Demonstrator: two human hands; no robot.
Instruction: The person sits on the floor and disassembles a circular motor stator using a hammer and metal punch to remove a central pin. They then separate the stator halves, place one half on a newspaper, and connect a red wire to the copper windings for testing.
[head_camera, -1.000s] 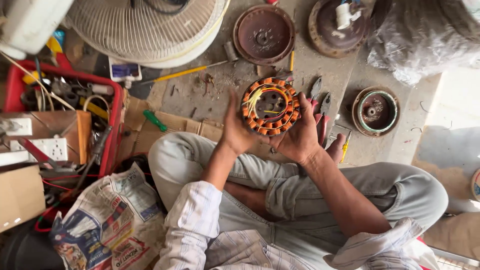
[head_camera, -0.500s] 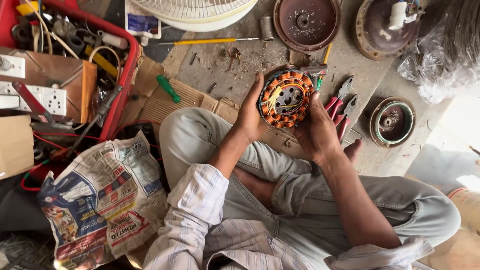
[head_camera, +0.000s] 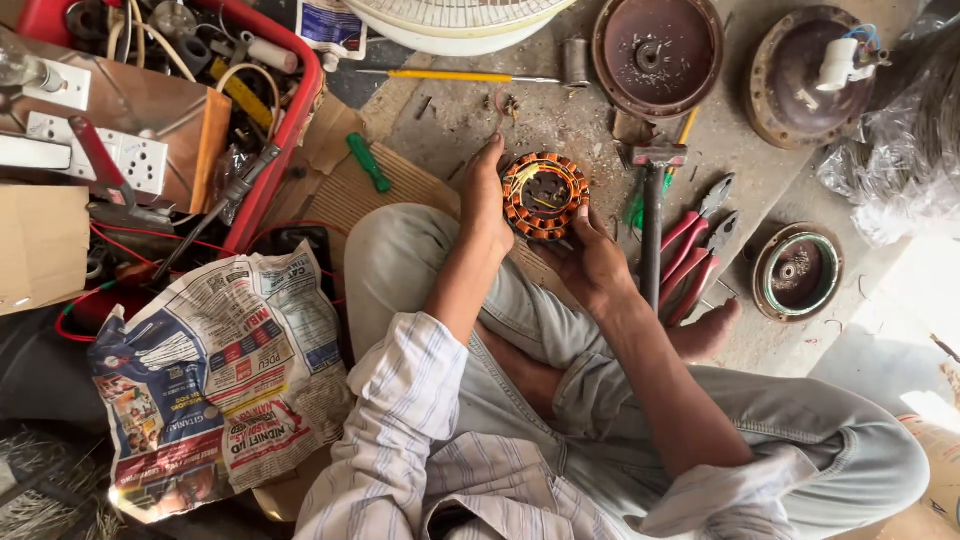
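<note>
I sit cross-legged on the floor and hold a round fan stator (head_camera: 545, 195) wound with orange copper coils, just above my knee. My left hand (head_camera: 487, 195) grips its left edge, fingers curled over the rim. Cupping it from below and to the right is my right hand (head_camera: 590, 262). Both hands are shut on the stator, and its open centre shows yellowish leads.
A hammer (head_camera: 652, 215) and red-handled pliers (head_camera: 692, 250) lie right of the stator. Rusty motor covers (head_camera: 655, 45) (head_camera: 797, 272) sit beyond. A yellow screwdriver (head_camera: 455, 76), a green tool (head_camera: 368, 162), a red crate (head_camera: 285, 150) of parts and a newspaper (head_camera: 215, 375) lie left.
The view has swung so everything sits further right and nearer. The stator has tilted in my hands and moved lower toward my knee; both hands keep hold of it.
</note>
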